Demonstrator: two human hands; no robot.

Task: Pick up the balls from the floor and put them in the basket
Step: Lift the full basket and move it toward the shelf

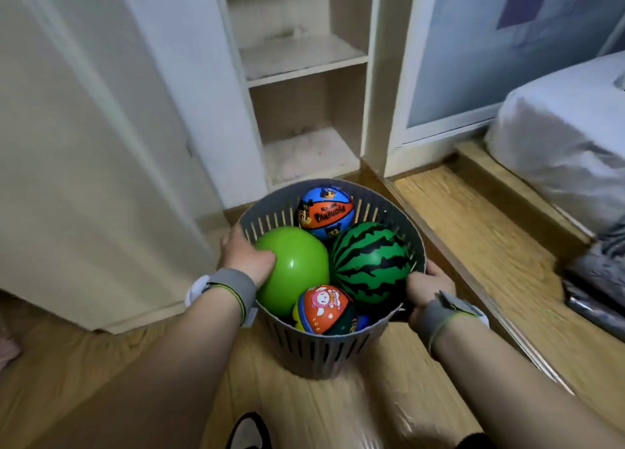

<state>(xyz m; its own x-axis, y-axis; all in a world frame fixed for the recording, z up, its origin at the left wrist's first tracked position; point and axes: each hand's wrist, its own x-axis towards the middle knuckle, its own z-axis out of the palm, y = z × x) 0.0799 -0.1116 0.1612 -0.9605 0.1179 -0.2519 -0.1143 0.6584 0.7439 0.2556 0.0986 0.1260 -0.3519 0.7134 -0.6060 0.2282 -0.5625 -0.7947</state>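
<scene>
Both hands (248,259) grip basket (324,350) | blue-orange ball (326,213) reads "PANPUCHI"

Basket (324,354) mouth is packed: green ball (297,269), watermelon ball (372,262), blue-and-orange ball (326,211) and a small orange one (323,308) fill it rim to rim, only narrow gaps between them. Left hand (247,259) blocks the left rim, right hand (427,288) the right. Behind, the open shelf unit (304,76) stands close; a white panel (84,161) walls off the left. A raised wooden ledge (473,245) runs along the right. Bare floor (338,411) in front is free to reach across.
</scene>
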